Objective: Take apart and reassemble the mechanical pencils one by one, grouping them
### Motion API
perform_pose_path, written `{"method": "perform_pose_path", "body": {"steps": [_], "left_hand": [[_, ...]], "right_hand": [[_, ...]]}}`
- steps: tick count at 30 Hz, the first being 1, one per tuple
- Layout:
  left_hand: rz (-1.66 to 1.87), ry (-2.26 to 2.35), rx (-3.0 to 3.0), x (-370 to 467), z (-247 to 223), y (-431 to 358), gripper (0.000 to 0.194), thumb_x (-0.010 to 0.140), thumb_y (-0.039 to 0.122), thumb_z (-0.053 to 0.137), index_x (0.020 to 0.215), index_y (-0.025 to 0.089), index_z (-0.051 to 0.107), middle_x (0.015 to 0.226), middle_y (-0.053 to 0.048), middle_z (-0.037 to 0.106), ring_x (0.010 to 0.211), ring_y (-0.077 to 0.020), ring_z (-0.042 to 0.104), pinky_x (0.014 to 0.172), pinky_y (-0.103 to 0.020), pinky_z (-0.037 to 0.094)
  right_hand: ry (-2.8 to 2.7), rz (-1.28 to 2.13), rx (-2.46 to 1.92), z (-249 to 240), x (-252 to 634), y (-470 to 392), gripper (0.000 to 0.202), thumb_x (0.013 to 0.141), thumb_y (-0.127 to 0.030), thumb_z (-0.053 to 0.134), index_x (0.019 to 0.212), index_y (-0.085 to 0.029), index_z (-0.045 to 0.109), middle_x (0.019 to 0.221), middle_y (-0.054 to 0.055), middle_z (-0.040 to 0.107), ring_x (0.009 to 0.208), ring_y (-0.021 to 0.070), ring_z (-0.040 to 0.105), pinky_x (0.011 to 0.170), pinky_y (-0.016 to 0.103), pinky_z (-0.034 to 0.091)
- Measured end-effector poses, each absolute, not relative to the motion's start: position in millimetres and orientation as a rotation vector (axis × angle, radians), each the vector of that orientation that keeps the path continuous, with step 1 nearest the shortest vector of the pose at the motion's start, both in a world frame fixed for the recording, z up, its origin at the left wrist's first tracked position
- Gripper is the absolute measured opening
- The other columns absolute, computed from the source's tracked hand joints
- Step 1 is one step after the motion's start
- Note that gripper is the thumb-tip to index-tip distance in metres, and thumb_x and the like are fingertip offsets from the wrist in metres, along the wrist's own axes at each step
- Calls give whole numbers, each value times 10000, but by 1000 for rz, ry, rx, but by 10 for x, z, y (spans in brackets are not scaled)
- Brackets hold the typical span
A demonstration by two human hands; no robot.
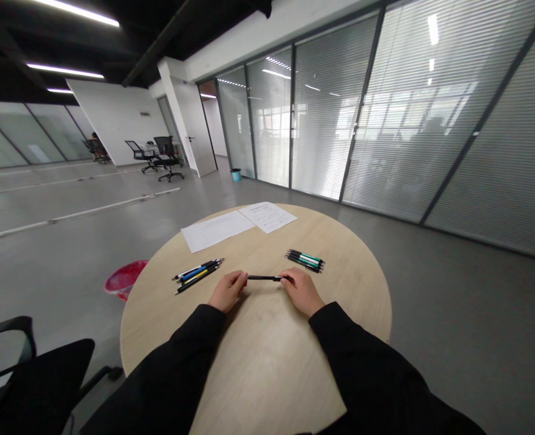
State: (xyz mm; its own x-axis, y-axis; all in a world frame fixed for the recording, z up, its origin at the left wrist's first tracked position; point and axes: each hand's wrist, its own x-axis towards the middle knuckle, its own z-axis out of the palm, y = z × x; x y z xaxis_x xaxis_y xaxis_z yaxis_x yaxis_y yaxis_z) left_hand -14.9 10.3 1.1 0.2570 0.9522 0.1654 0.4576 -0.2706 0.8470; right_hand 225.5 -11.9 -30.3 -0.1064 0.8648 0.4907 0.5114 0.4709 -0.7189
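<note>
A black pen [263,278] is held level just above the round wooden table [340,302], between both my hands. My left hand [228,290] pinches its left end and my right hand [300,290] pinches its right end. To the left of my left hand lies a small group of pens [198,273] with white, blue and yellow bodies. Beyond my right hand lies another group of pens [305,260], black and green.
Two white paper sheets [216,229] [268,216] lie at the table's far edge. A red bin [124,279] stands on the floor to the left of the table. A black office chair [31,374] is at the near left. Glass partitions run along the right.
</note>
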Motion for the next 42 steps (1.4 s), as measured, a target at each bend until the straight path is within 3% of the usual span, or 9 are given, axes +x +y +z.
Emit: {"method": "perform_pose_path", "body": {"steps": [18,34,42], "left_hand": [[989,1273,1819,-168,-32,138,476,868,622,488,662,193,519,528,52,425,493,-115,384,502,-244,308],[1151,1099,1468,-111,-32,135,396,715,528,749,781,160,620,593,23,557,489,-93,470,470,-219,373],[1144,1093,1423,-54,21,66,456,735,507,732,999,137,699,706,-33,645,624,-143,575,556,-244,419]], "right_hand": [[-1767,480,-1199,-303,2248,-121,144,890,-143,602,915,-199,732,880,44,701,837,186,615,793,313,447],[-1834,572,-1113,-244,2122,-219,153,899,-170,596,959,-194,735,906,37,731,803,171,636,735,272,447],[-1912,644,-1074,-165,2035,-318,173,922,-193,572,973,-205,737,877,24,737,790,172,646,725,257,442]]}}
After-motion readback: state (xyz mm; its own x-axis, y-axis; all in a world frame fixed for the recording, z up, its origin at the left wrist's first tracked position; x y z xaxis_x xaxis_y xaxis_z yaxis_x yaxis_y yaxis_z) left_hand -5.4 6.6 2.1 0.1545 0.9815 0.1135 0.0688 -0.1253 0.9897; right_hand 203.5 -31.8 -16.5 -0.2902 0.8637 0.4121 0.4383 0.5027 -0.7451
